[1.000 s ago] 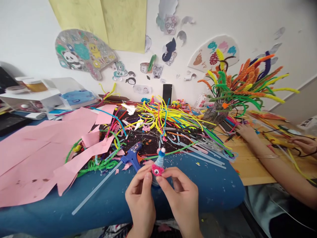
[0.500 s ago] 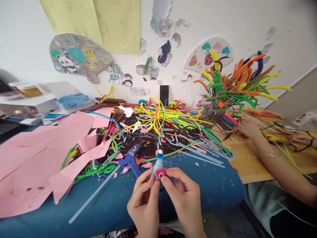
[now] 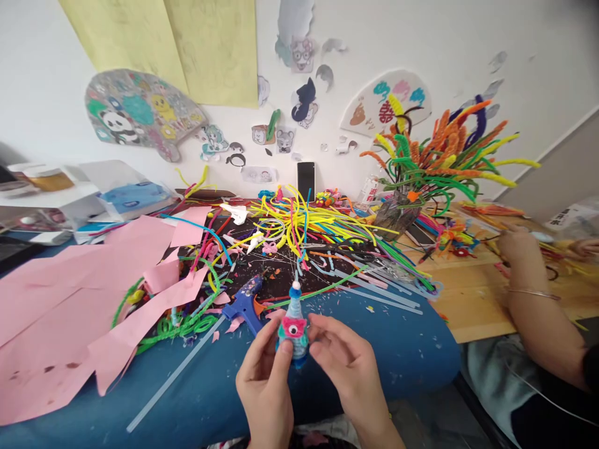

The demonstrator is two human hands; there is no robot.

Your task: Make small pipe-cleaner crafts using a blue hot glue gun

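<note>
A small cone-shaped pipe-cleaner figure [image 3: 293,330] stands upright between my hands, light blue, with a pink patch bearing one googly eye and a white tip above a darker blue band. My left hand [image 3: 266,374] pinches it from the left, the thumb against its front. Close by its right side is my right hand [image 3: 349,368], thumb and fingers apart; whether a fingertip brushes the figure I cannot tell. Just beyond lies a blue hot glue gun [image 3: 246,305].
Yellow pipe cleaners [image 3: 309,218] are heaped on the dark mat, with clear glue sticks [image 3: 379,290] on its right. Pink paper sheets [image 3: 60,312] cover the left side. A vase [image 3: 397,212] holds colourful fuzzy stems. Another person's arm [image 3: 528,280] rests over the wooden table.
The figure has been turned so its eye faces me and more of its body shows. My right hand has let go of it. The other person's hand has shifted.
</note>
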